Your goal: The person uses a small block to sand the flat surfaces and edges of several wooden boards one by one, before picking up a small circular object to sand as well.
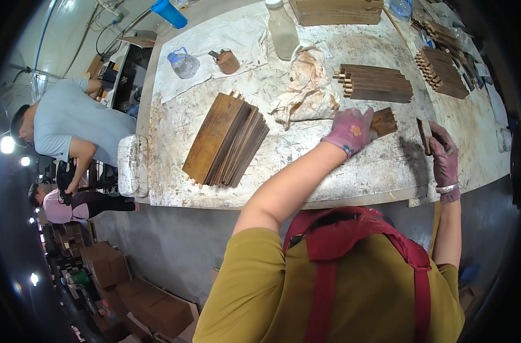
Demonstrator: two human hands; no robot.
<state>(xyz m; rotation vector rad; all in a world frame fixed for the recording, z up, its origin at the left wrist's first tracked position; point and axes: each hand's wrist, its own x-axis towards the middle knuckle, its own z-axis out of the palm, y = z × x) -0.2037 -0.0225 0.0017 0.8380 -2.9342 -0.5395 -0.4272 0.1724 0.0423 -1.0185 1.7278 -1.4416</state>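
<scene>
My left hand (352, 130), in a pink glove with a flower patch, is closed at the end of a short dark brown wooden piece (385, 121). Its fingertips are partly hidden there, with a small greyish bit beside them. My right hand (444, 155), gloved in pink too, grips a narrow dark wooden strip (424, 137) held on edge near the front right of the table. Beyond my left hand lies a row of dark wooden pieces (380, 84) with pale tenon ends. To the left is a larger stack of brown wooden pieces (217, 137).
A stained white cloth (306, 86) lies mid-table (306, 177), near a cloudy bottle (282, 31). Farther left stand a clear plastic jug (183, 64) and a small brown pot (226, 62). More wooden pieces (443, 73) lie at right. Two people are at the left, one in grey-blue (80, 117).
</scene>
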